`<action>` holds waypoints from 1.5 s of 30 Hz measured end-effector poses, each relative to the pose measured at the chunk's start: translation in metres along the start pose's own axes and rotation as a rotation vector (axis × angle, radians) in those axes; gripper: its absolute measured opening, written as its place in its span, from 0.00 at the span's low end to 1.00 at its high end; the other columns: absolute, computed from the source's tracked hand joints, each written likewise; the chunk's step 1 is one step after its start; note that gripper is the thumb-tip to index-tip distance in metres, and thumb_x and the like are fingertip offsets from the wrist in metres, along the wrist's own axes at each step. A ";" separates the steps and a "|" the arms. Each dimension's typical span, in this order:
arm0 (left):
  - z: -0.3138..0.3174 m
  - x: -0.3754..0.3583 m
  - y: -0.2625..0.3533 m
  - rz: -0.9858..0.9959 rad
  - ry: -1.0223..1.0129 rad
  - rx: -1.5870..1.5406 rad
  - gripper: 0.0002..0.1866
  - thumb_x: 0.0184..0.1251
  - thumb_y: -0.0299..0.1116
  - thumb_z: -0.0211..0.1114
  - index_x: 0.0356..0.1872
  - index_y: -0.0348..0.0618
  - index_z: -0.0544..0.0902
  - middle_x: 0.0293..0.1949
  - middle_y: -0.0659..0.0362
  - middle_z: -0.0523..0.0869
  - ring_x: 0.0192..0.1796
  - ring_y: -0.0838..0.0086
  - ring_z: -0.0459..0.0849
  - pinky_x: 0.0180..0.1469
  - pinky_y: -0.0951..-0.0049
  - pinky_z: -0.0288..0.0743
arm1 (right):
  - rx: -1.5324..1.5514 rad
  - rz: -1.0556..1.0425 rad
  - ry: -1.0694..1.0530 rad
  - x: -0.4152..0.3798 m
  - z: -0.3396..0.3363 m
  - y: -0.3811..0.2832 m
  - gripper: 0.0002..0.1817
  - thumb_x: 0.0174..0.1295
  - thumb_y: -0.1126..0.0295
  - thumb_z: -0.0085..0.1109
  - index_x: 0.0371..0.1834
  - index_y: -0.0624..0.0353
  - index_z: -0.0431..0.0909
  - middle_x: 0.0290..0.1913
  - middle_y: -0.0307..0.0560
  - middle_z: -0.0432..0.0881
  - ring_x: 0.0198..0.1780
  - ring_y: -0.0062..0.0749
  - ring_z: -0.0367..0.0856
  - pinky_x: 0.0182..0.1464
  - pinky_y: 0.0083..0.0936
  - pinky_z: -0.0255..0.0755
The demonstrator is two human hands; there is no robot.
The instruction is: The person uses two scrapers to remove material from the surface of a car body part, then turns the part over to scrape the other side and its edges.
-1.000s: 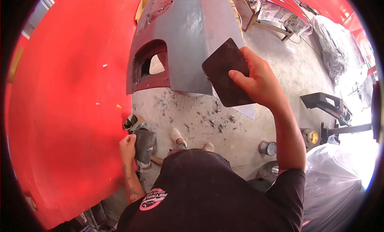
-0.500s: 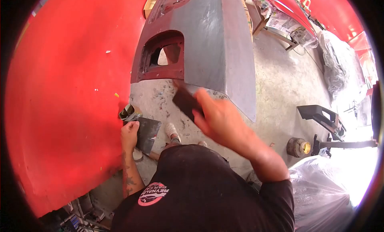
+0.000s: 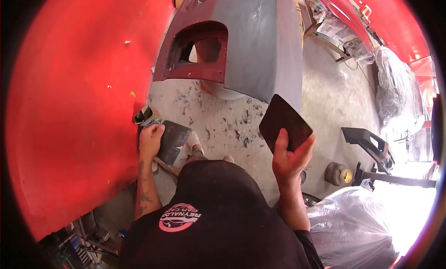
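My right hand [image 3: 292,160] is closed around a dark flat pad [image 3: 284,123] with rounded corners, held up with its broad face showing and my thumb across it. My left hand [image 3: 151,141] pinches a dark grey sheet [image 3: 174,140] that looks like sandpaper; it hangs beside the red surface. Just beyond that hand is a small open container [image 3: 147,115] with folded dark pieces in it. In front of me is a grey and dark red car body panel [image 3: 246,51] with a rectangular opening; the pad appears near its lower right corner.
A large red panel [image 3: 88,102] fills the left side. Dark flecks lie on the concrete floor [image 3: 218,116]. To the right are a black bracket-like part [image 3: 364,139], a round metal canister [image 3: 337,174] and plastic sheeting [image 3: 357,218]. A wooden stand [image 3: 320,34] is at the back.
My right hand has moved right and turned, so the pad now shows its broad face. My left hand still holds the sheet in much the same place. The view has shifted slightly.
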State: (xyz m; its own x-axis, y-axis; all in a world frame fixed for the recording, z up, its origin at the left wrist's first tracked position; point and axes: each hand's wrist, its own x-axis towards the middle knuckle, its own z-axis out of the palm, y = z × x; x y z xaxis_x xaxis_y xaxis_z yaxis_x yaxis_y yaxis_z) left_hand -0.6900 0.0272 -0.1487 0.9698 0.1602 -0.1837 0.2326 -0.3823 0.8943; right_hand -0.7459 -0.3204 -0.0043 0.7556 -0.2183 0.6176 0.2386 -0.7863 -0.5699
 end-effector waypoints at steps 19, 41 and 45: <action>-0.007 -0.018 0.002 -0.054 -0.002 -0.096 0.13 0.68 0.35 0.61 0.35 0.32 0.82 0.26 0.66 0.81 0.31 0.85 0.74 0.35 0.80 0.69 | 0.160 -0.309 -0.138 0.027 0.080 -0.023 0.23 0.48 0.84 0.59 0.50 0.60 0.73 0.36 0.49 0.80 0.34 0.44 0.81 0.32 0.32 0.75; -0.006 -0.016 -0.002 -0.013 -0.021 -0.127 0.13 0.70 0.34 0.60 0.34 0.32 0.82 0.27 0.69 0.79 0.31 0.87 0.72 0.35 0.82 0.67 | -0.005 -0.286 -0.167 0.029 0.048 -0.027 0.18 0.47 0.85 0.58 0.43 0.59 0.77 0.26 0.44 0.72 0.27 0.38 0.76 0.27 0.32 0.71; 0.002 -0.014 0.007 -0.021 -0.011 -0.110 0.13 0.69 0.34 0.60 0.33 0.31 0.82 0.26 0.69 0.79 0.31 0.87 0.72 0.35 0.82 0.67 | -0.001 -0.242 -0.181 0.024 0.054 -0.025 0.17 0.47 0.84 0.59 0.42 0.59 0.76 0.26 0.44 0.73 0.27 0.38 0.76 0.27 0.32 0.71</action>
State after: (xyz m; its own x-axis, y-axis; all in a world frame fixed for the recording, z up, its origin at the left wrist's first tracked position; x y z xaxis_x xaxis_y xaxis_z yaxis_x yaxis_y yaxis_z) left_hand -0.7020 0.0205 -0.1403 0.9658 0.1568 -0.2066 0.2438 -0.2769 0.9295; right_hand -0.7009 -0.2751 -0.0048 0.7731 0.0819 0.6290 0.4248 -0.8033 -0.4175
